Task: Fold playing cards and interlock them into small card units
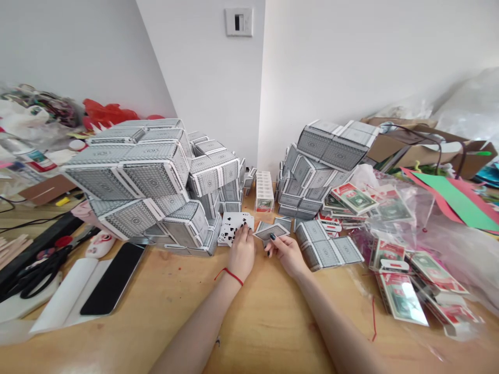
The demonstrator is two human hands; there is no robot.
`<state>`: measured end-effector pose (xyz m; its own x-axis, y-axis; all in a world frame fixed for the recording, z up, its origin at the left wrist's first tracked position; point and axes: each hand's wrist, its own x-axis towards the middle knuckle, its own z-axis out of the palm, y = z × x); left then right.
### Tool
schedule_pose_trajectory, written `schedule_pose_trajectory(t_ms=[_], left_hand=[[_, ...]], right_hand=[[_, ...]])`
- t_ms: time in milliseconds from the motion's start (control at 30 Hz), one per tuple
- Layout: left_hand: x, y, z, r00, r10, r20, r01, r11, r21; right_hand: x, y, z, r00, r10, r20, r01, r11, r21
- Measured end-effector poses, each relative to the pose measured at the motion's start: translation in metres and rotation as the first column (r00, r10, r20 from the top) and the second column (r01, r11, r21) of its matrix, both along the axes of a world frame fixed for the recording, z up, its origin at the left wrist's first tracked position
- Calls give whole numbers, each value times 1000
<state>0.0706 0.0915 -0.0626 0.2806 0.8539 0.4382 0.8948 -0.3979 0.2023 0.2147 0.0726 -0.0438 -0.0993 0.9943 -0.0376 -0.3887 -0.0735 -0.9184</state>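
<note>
One folded card [270, 231] between right hand [287, 253] fingers; left hand [241, 250] fingers flat on face-up cards [233, 226].

Both forearms are seen bare. A thin red cord [230, 274] is tied below the left hand [241, 252], lower centre; the nails appear painted dark.

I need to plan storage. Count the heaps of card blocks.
2. A large heap stands left of centre; a smaller heap stands right of centre. One loose block lies by the right hand, which holds a card. More may be hidden behind.
</note>
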Motion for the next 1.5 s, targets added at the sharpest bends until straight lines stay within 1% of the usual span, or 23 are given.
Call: schedule_pose_trajectory(t_ms=[67, 167, 267, 333, 433, 533, 600, 633, 667, 733, 867, 933, 1033, 1100, 1167, 1200, 1267, 1367, 1433, 1500], left_hand=[[0, 0, 1, 999, 4, 33, -4, 1000, 9], [-3, 2, 0, 995, 35, 95, -40, 998, 53], [-7, 5, -2, 990, 50, 134, -67, 990, 124], [-9, 5, -1, 986, 40, 162, -71, 978, 194], [-11, 4, 5, 971, -19, 238, -63, 941, 332], [-13, 2, 15, 939, -141, 313, -21, 887, 461], [-14, 0, 21, 904, -201, 376, -19, 862, 507], [-14, -1, 23, 885, -219, 410, -25, 858, 513], [-15, -1, 24, 869, -222, 442, -40, 859, 510], [-15, -3, 24, 857, -185, 480, -78, 875, 477], [-16, -3, 18, 880, -11, 475, -175, 922, 345], [-15, -3, 16, 866, 19, 500, -184, 941, 283], [-13, -2, 15, 814, -29, 580, -128, 965, 229], [-12, -2, 15, 757, -47, 651, -96, 979, 182], [-11, -2, 14, 691, -41, 722, -50, 993, 104], [-10, -2, 13, 658, -39, 752, -11, 998, 62], [-8, -3, 13, 589, -42, 807, 82, 997, -9], [-2, -4, 12, 486, -29, 874, 184, 980, -70], [1, -5, 12, 453, -9, 892, 202, 975, -93], [2, -5, 12, 456, 6, 890, 209, 971, -114]], right_hand=[[0, 0, 0, 1000, 5, 9, -4, 1000, -6], [1, 1, -1, 1000, -8, 30, 8, 1000, -15], [1, 1, -3, 999, -24, 38, 24, 1000, -15], [1, 1, -3, 999, -26, 23, 26, 1000, -15], [1, 1, -1, 1000, -21, -5, 21, 999, -28], [1, 0, 2, 1000, -25, 8, 25, 999, -45], [1, 0, 1, 1000, -21, 23, 22, 999, -43], [1, 0, 1, 999, -24, 26, 25, 999, -39], [1, 0, -1, 999, -31, 28, 32, 999, -38], [0, 0, -5, 997, -70, 34, 72, 996, -47], [-3, 2, -11, 975, -186, 120, 192, 981, -38], [-5, 2, -11, 966, -204, 161, 208, 978, -11], [-7, 2, -9, 962, -201, 184, 201, 979, 15], [-7, 2, -7, 951, -234, 202, 232, 972, 35], [-6, 2, -6, 942, -248, 227, 243, 969, 54], [-6, 2, -5, 942, -232, 242, 224, 973, 60], [-5, 1, -3, 952, -155, 263, 144, 988, 59], [-5, 0, -1, 970, -31, 241, 20, 999, 47], [-5, -1, 0, 981, 10, 196, -18, 999, 41], [-6, -2, 0, 990, 23, 140, -28, 999, 32]])
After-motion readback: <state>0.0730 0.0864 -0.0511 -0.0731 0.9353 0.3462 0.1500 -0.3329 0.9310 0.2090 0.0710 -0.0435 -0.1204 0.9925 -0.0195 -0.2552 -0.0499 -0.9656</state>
